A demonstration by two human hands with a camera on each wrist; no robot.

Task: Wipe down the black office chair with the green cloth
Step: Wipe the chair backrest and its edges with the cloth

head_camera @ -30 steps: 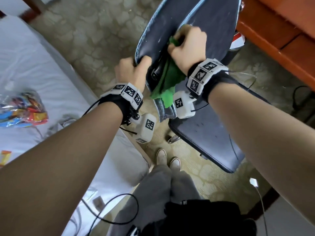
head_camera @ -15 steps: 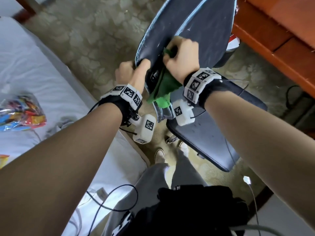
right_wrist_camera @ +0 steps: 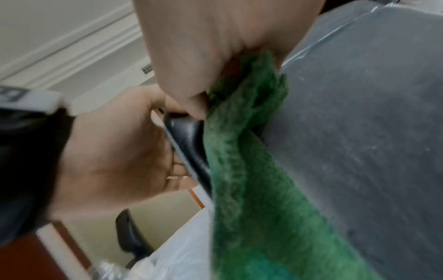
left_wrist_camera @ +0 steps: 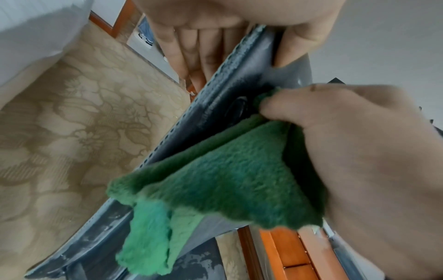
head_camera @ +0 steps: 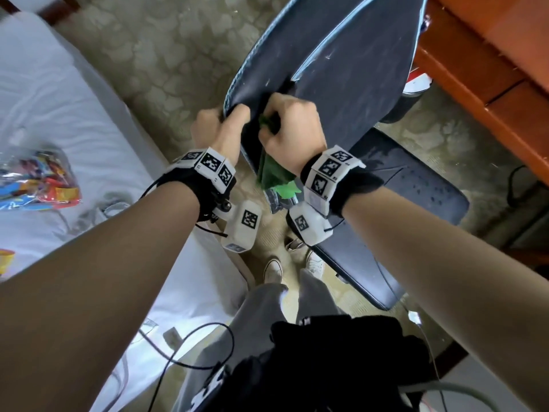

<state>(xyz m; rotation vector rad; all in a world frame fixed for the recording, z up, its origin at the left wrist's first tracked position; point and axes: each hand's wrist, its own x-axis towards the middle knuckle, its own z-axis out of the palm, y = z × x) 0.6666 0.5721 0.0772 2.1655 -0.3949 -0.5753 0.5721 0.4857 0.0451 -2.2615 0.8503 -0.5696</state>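
The black office chair's backrest point(head_camera: 341, 63) tilts toward me, its scuffed seat point(head_camera: 401, 209) below. My left hand point(head_camera: 218, 130) grips the backrest's left edge point(left_wrist_camera: 230, 79), fingers behind it and thumb on the front. My right hand point(head_camera: 292, 130) clutches the bunched green cloth point(head_camera: 271, 173) and presses it against the lower part of the backrest near that edge. The cloth point(left_wrist_camera: 215, 180) hangs in folds below the fist. In the right wrist view the cloth point(right_wrist_camera: 251, 151) drapes down along the dark backrest point(right_wrist_camera: 359, 132), and the left hand point(right_wrist_camera: 124, 144) holds the rim.
A white bed point(head_camera: 59, 120) with a bag of colourful packets point(head_camera: 35, 182) lies at the left. An orange wooden desk point(head_camera: 490, 69) stands at the right behind the chair. My shoes point(head_camera: 273, 269) stand on patterned beige carpet point(head_camera: 166, 55) beside the seat. Cables trail near my legs.
My right hand has dragged the cloth down and leftward along the backrest toward my left hand. The left hand keeps its grip on the edge. My feet have shifted.
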